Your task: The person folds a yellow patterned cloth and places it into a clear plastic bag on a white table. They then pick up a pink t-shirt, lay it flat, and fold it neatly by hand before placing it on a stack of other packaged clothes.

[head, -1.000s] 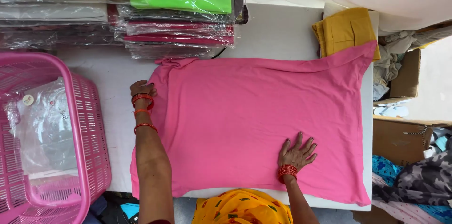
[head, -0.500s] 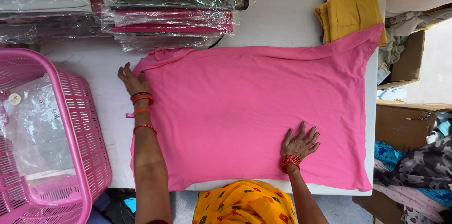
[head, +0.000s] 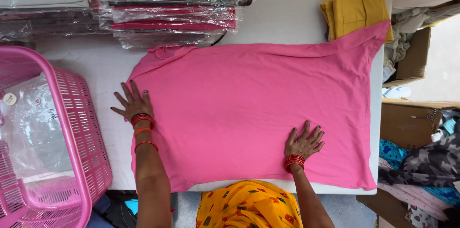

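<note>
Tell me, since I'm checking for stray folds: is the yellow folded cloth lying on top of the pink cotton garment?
No: the pink cotton garment overlaps the lower edge of the yellow folded cloth, not the reverse.

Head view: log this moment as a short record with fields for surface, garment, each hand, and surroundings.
surface: white table
garment: pink shirt spread flat on the table
left hand: left hand flat, fingers spread, at the shirt's left edge
right hand: right hand pressed flat on the shirt, near its lower edge
left of table: pink basket holding clear plastic bags
back: stack of bagged clothes
back right: yellow folded cloth
</note>
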